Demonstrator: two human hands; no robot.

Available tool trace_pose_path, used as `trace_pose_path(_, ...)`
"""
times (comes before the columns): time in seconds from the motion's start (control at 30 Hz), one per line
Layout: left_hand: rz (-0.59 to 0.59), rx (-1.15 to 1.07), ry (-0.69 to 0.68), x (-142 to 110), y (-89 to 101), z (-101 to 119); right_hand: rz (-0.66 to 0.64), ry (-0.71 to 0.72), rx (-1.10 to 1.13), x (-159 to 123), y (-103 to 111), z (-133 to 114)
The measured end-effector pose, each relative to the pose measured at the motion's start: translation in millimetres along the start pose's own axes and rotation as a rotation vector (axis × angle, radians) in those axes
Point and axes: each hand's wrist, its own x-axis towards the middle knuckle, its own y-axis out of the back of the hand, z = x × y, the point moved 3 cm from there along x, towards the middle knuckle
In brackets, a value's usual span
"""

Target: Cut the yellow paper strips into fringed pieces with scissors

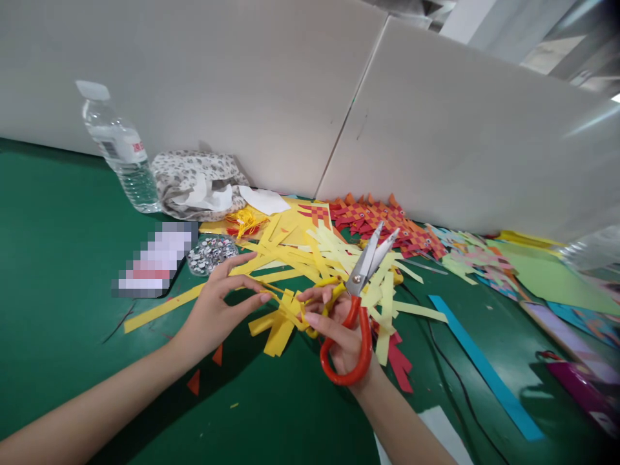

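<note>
My right hand (341, 329) has a pair of scissors (357, 281) hooked on it, red and yellow handles around the palm and fingers. The blades point up and away, slightly parted. Its thumb and fingertips also pinch a yellow paper piece (279, 329) made of crossed strips, whose loose ends fan out to the lower left. From the left, my left hand (220, 300) reaches in, thumb and index finger closed near the tip of a thin yellow strip of that piece. Behind both hands lies a heap of yellow paper strips (285, 248).
Left stand a water bottle (128, 161), a phone (157, 261) and a bag of googly eyes (212, 255). Behind are a spotted cloth pouch (198, 171) and red-orange woven paper fish (382, 223). A blue strip (484, 368), cable (455, 374) and purple tool (578, 391) lie right.
</note>
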Motion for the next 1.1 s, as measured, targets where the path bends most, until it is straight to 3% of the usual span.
trace_pose_path(0.2, -0.084, -0.169, 0.157, 0.5, -2.9, -0.1, 0.036, 0.010, 0.048, 0.8, -0.6, -1.4)
trace_pose_path(0.47, -0.063, -0.377, 0.277, -4.1, -7.3, 1.2, 0.090, 0.044, -0.133, 1.0, -3.1, -5.5)
trace_pose_path(0.7, -0.217, -0.501, 0.290, -8.1, -12.9, 8.5, 0.225, 0.019, -0.208, 0.5, 1.4, 0.3)
trace_pose_path(0.83, -0.183, -0.572, 0.312, -8.0, -13.5, 7.9, 0.311, 0.083, -0.275, 2.6, 7.7, 1.4)
trace_pose_path(1.1, -0.211, -0.719, 0.429, -7.5, -14.5, 9.0, 0.346, 0.033, -0.172, 2.9, 5.9, 0.7)
